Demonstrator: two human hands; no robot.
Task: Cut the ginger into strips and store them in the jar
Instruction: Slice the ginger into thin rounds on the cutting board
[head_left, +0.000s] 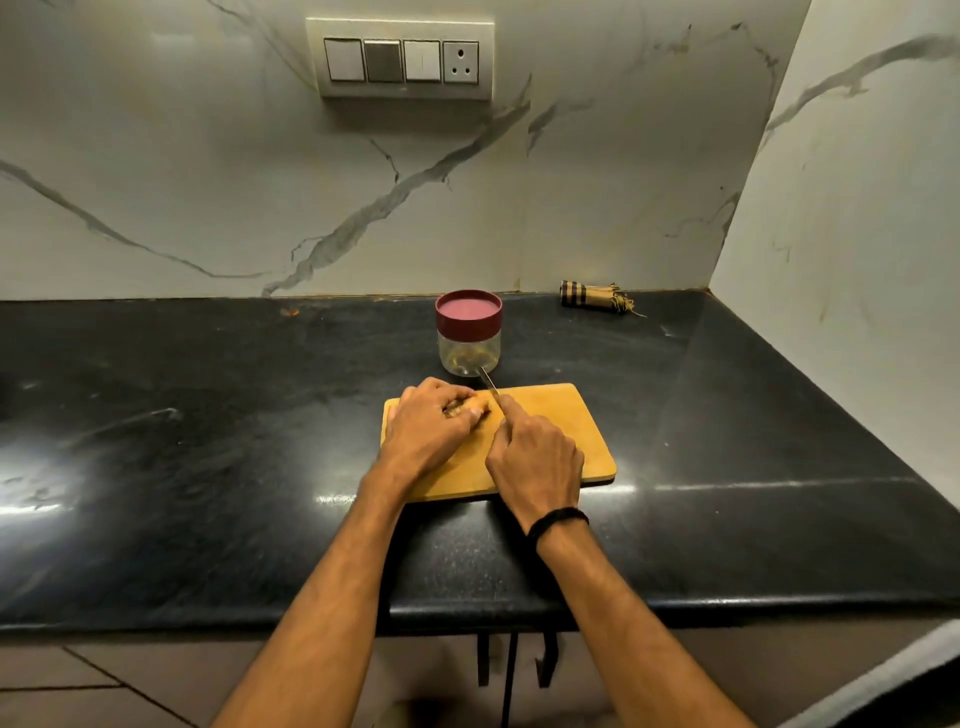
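head camera view, looking down at two bare forearms reaching onto a glossy black worktop (208, 415). a wooden chopping board (561, 415) lies near the middle. the left hand (434, 421) rests on the board's far left part, fingers curled down over a small piece of ginger (482, 403) and pinning it to the wood (only a pale sliver shows past the fingertips). the right hand (535, 457) is closed round the handle of a knife (489, 385), index finger stretched along the top; the thin blade points away from the person, just right of the ginger. a black wristband (558, 519) circles the right wrist. just behind the board stands a clear jar (469, 356) with its dark red lid (468, 312) on and something yellowish at the bottom, too small to make out. a rolled cloth (592, 297) lies far back against the white marble wall (597, 182), which carries a switch panel (400, 60).
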